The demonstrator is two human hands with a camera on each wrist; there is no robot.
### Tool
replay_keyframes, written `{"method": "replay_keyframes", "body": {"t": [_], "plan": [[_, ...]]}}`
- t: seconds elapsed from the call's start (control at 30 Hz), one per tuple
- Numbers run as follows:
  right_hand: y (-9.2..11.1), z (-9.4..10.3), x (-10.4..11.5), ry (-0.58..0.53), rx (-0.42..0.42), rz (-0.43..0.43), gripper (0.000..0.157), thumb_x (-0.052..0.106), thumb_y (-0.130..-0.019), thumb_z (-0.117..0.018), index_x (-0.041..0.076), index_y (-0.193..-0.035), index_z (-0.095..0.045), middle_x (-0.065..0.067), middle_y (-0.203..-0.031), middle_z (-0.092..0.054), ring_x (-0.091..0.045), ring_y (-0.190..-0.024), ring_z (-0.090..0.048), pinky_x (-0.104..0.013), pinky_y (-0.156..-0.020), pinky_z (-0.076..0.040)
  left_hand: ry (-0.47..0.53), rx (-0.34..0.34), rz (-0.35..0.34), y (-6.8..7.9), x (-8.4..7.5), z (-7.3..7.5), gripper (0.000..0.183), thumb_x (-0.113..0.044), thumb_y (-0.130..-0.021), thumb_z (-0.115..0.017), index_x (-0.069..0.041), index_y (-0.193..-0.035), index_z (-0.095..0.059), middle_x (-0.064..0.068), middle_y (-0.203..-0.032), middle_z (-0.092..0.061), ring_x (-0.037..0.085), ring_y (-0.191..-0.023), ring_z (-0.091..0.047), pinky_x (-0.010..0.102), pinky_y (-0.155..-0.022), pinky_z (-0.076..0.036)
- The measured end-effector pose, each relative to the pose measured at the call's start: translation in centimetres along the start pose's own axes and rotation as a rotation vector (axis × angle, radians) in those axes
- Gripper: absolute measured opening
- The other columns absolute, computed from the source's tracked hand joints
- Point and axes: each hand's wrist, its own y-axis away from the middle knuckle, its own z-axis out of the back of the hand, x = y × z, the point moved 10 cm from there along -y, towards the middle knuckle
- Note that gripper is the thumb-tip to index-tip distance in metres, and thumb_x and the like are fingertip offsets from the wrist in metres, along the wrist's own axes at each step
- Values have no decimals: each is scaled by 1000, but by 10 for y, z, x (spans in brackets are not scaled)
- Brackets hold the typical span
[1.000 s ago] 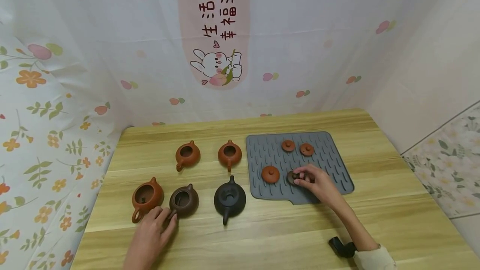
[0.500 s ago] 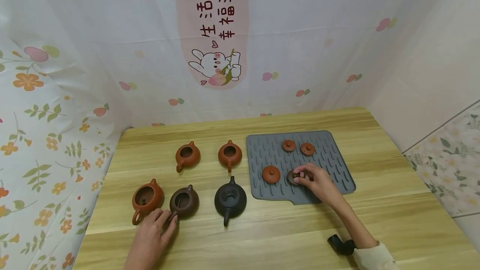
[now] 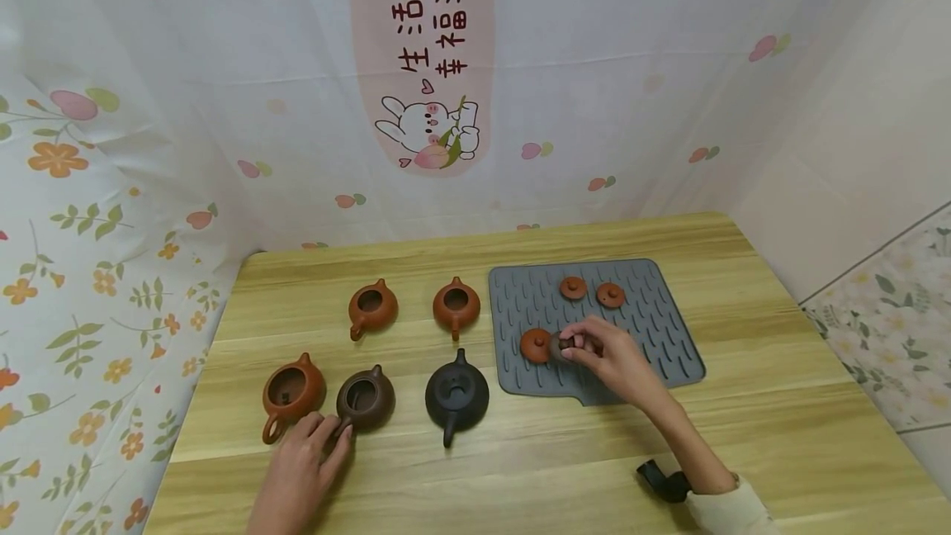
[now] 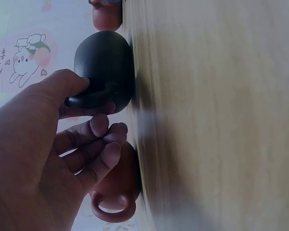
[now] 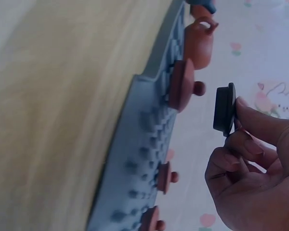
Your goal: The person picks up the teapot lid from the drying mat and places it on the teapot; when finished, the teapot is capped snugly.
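Observation:
My right hand (image 3: pixel 612 357) pinches the knob of a dark brown teapot lid (image 5: pixel 225 109). In the right wrist view the lid is raised clear of the grey mat (image 3: pixel 594 378). My left hand (image 3: pixel 300 461) grips the handle of an uncovered dark brown teapot (image 3: pixel 366 400) standing on the table, thumb on one side of the handle as the left wrist view shows (image 4: pixel 103 62). Left of it stands a reddish-brown teapot (image 3: pixel 315 386), also without a lid. A black teapot (image 3: pixel 470 403) stands to the right, its top closed. On the mat, a larger reddish lid (image 3: pixel 533 345) lies close to the held lid.
Two smaller reddish lids, one (image 3: pixel 573 287) beside the other (image 3: pixel 611 295), lie at the mat's back. Behind stand two small open reddish teapots, one left (image 3: pixel 382 312) and one right (image 3: pixel 466 312). A black object (image 3: pixel 664 483) is by the right forearm. Curtains (image 3: pixel 297 106) border the table.
My right hand has lifted the dark brown lid off the mat and moved it left, toward the larger reddish lid. The left hand stays on the brown teapot's handle.

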Motion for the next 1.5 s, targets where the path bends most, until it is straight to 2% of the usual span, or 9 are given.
{"method": "replay_keyframes", "body": {"t": [0.17, 0.37, 0.63, 0.9, 1.17, 1.37, 1.4, 1.47, 1.5], "plan": [[-3, -2, 10, -17, 17, 16, 21, -2, -92, -84, 7, -109, -76, 4, -91, -57, -3, -75, -47, -23, -63, -45, -10, 11, 18, 5, 10, -8, 51, -53, -116, -46, -15, -91, -70, -8, -83, -54, 4, -70, -44, 26, -57, -39], [-6, -3, 19, -24, 23, 22, 22, -2, -91, -84, 8, -109, -76, 4, -91, -57, -4, -76, -47, -24, -64, -44, -5, 10, 12, 8, 13, -11, 40, -45, -114, -57, -15, -92, -70, -7, -83, -55, 5, -70, -45, 27, -58, -38], [-9, -5, 35, -44, 42, 44, 20, 1, -92, -84, 9, -109, -76, 6, -91, -56, -4, -75, -47, -25, -65, -44, 15, 15, 15, 3, 4, -3, 24, -31, -109, -70, -13, -93, -70, -7, -83, -55, 4, -70, -44, 27, -58, -39], [-14, -11, 46, -76, 67, 72, 19, 1, -94, -83, 9, -110, -75, 5, -93, -58, -5, -76, -48, -25, -66, -44, 1, 7, 23, -7, -12, 9, 31, -32, -111, -67, -11, -88, -69, -5, -80, -52, 6, -67, -42, 30, -55, -37], [-17, -20, 53, -92, 98, 88, 20, 4, -94, -84, 10, -111, -76, 5, -93, -59, -4, -76, -47, -25, -66, -44, -21, 20, 56, -11, -15, 11, 16, -19, -100, -79, -12, -88, -70, -6, -82, -54, 4, -69, -45, 32, -56, -41], [-20, -29, 61, -103, 122, 88, 18, 8, -95, -84, 10, -111, -77, 5, -94, -60, -4, -75, -47, -25, -66, -43, -31, 26, 63, -8, -9, 5, 19, -9, -87, -88, -13, -87, -69, -7, -80, -54, 4, -68, -44, 30, -56, -40], [-21, -30, 62, -102, 125, 85, 18, 8, -95, -84, 10, -111, -77, 4, -94, -60, -4, -75, -47, -25, -66, -43, -31, 28, 66, -7, -8, 4, 20, -9, -87, -89, -13, -87, -69, -7, -80, -54, 5, -68, -44, 30, -56, -39], [-22, -33, 64, -104, 132, 79, 17, 8, -96, -84, 10, -111, -77, 4, -95, -60, -4, -76, -47, -25, -66, -43, -38, 30, 74, -1, 1, -2, 18, -24, -99, -81, -15, -88, -70, -10, -81, -53, 2, -69, -43, 28, -57, -40], [-22, -34, 65, -105, 135, 75, 17, 8, -96, -84, 10, -111, -77, 4, -95, -60, -4, -76, -47, -25, -66, -43, -44, 33, 78, -2, -1, -1, 18, -24, -99, -82, -15, -88, -70, -10, -81, -53, 2, -69, -43, 27, -57, -40]]}}
